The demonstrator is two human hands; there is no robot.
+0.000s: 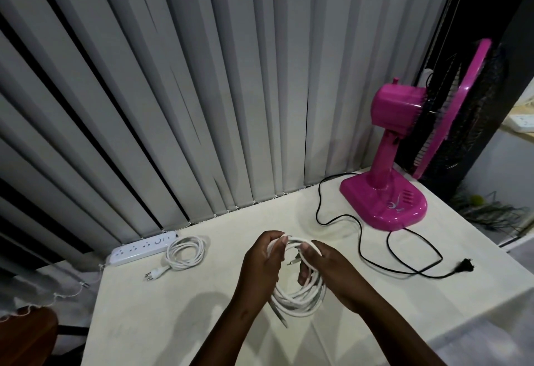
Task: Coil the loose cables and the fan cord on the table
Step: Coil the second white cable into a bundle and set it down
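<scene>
both hands, left (261, 264) and right (323, 273), grasp a coiled white round cable (297, 299) (loops hanging) above the cream table's (173, 308) middle.

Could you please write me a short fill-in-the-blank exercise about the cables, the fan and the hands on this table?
1. Both the left hand and the right hand grip a coil of ____ cable.
2. The pink plastic table fan has a thin black cord that lies ____ on the pale table.
3. The white power strip lies against the grey vertical ____.
4. The power strip's own white lead lies already ____ beside it.

Missing words: white; uncoiled; blinds; coiled
</scene>
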